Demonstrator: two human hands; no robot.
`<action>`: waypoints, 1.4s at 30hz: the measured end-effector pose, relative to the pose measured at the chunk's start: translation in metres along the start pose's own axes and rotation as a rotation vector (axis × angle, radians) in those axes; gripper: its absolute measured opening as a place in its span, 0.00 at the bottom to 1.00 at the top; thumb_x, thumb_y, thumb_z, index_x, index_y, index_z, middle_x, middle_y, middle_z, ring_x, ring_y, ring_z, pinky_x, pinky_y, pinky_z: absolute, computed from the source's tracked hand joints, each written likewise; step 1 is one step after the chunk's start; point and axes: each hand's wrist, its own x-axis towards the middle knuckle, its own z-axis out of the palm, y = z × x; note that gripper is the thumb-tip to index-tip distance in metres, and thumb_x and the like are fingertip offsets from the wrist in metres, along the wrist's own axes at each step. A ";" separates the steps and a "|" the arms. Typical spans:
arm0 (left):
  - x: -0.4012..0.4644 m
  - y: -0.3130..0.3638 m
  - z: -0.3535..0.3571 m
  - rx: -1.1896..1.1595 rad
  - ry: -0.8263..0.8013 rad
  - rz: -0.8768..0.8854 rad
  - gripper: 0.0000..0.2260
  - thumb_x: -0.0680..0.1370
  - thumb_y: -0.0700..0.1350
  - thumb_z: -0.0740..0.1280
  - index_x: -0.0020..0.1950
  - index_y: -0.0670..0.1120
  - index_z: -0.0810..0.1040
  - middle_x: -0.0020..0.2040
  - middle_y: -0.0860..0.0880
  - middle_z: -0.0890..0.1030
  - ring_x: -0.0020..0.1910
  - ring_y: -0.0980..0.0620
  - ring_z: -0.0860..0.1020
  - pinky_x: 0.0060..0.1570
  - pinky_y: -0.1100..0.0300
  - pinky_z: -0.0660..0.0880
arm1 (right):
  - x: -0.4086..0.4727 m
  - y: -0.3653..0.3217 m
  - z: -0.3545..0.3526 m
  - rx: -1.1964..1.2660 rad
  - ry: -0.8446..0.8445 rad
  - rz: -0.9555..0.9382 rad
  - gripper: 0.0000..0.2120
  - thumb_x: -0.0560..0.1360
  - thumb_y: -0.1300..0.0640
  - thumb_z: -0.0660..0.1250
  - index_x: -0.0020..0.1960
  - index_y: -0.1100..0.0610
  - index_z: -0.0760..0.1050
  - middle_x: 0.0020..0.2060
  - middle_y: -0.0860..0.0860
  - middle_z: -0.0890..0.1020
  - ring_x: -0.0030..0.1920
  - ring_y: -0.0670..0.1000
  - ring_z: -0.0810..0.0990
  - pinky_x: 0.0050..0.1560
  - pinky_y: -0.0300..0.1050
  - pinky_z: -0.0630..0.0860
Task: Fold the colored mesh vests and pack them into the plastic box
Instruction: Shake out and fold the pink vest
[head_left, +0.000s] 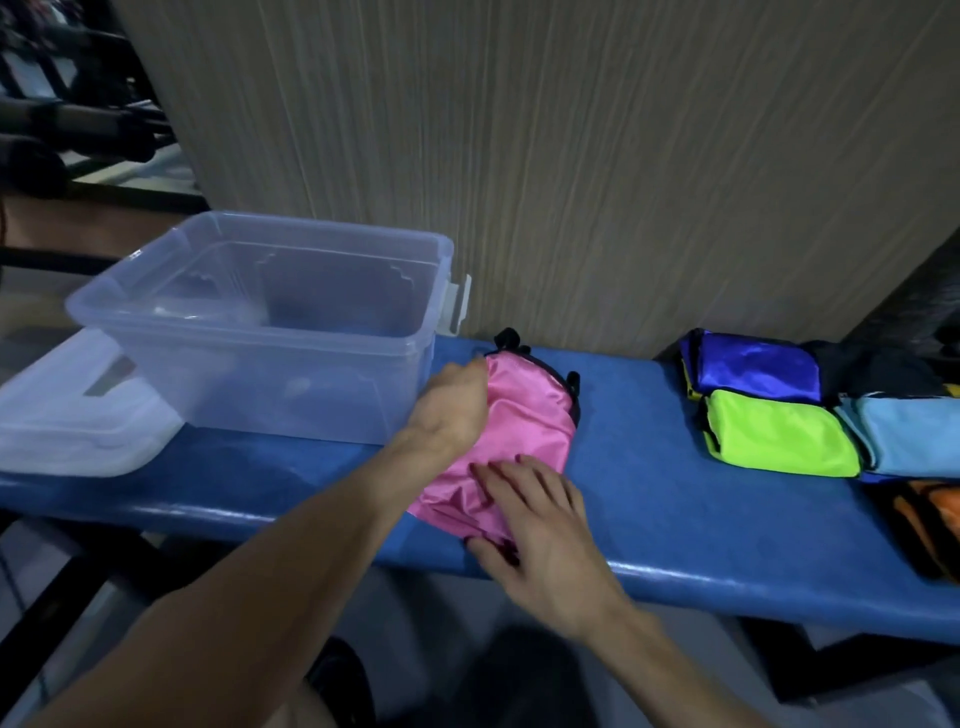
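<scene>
Pink vest (519, 415) lay just right of the box (260, 332), long axis running away from me, my left hand (457, 402) gripping its far box-side edge, my right hand (540, 525) flat on its near end.

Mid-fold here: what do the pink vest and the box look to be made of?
Pink vest: thin synthetic fabric, apparently satiny, judging by its sheen and soft creases; mesh texture can't be made out. Black trim edges its top. Box: translucent, glossy rigid plastic; the bench shows through its walls.
</scene>
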 end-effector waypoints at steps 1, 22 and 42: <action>-0.003 0.000 0.000 0.039 -0.015 0.016 0.16 0.81 0.34 0.54 0.68 0.38 0.69 0.61 0.36 0.77 0.59 0.35 0.78 0.56 0.44 0.74 | -0.008 0.001 0.007 -0.027 0.029 0.000 0.31 0.77 0.41 0.61 0.78 0.50 0.65 0.72 0.49 0.71 0.75 0.57 0.66 0.74 0.54 0.58; -0.086 -0.044 -0.022 0.276 -0.236 0.554 0.19 0.76 0.59 0.68 0.62 0.51 0.72 0.59 0.52 0.69 0.56 0.50 0.70 0.55 0.51 0.73 | -0.021 -0.006 0.027 -0.172 0.222 0.089 0.26 0.74 0.55 0.57 0.71 0.56 0.77 0.70 0.50 0.78 0.68 0.57 0.77 0.68 0.53 0.74; -0.089 -0.099 -0.028 0.088 -0.324 0.530 0.17 0.70 0.63 0.69 0.51 0.53 0.74 0.47 0.59 0.69 0.46 0.58 0.70 0.47 0.54 0.72 | -0.034 0.035 0.014 -0.299 0.085 -0.266 0.26 0.79 0.43 0.60 0.74 0.54 0.74 0.74 0.50 0.74 0.74 0.55 0.72 0.72 0.50 0.65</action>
